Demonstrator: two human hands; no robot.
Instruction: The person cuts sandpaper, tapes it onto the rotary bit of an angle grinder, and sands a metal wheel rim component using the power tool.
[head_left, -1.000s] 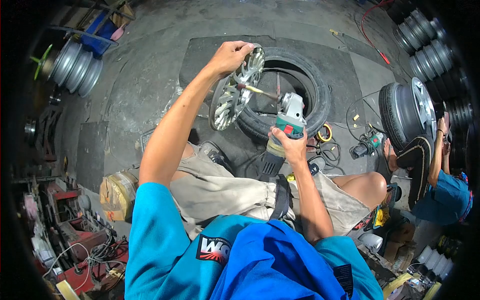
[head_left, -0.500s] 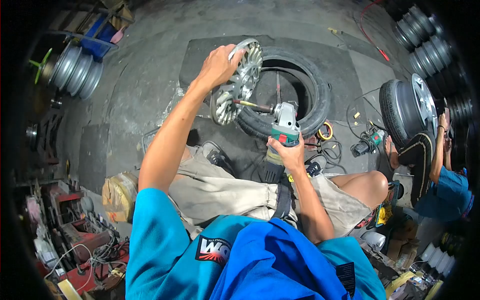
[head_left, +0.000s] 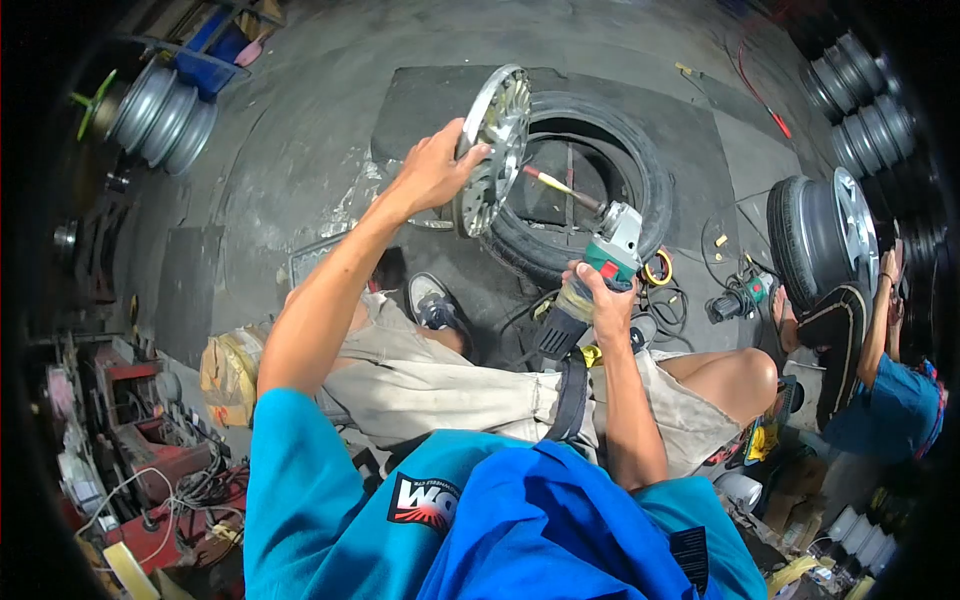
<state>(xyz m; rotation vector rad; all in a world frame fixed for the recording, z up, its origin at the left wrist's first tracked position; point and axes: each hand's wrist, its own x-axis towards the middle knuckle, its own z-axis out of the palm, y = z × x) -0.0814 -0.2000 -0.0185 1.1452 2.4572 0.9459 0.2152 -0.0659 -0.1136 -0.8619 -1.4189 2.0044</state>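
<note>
My left hand (head_left: 437, 172) is closed on the edge of a round silver spoked wheel face (head_left: 497, 150), held tilted almost edge-on above a tyre. In my right hand (head_left: 603, 305) is a green and grey angle grinder (head_left: 613, 250), gripped around its body. A long thin spindle with a red and pale tip (head_left: 548, 181) sticks out of its head toward the spokes. The tip lies close to the wheel face, and I cannot tell whether it touches. The tyre (head_left: 655, 190) lies flat on a dark mat beneath both.
A co-worker (head_left: 885, 405) sits at the right beside a tyred wheel (head_left: 800, 240). A second grinder (head_left: 740, 298) and a yellow tape roll (head_left: 658, 267) lie near cords. Silver rims (head_left: 160, 118) stand at the left; red machinery (head_left: 140, 400) occupies the lower left.
The wheel face has turned and shifted slightly up. The grinder has swung right and tilted, its tip moving up and right from the wheel's lower part.
</note>
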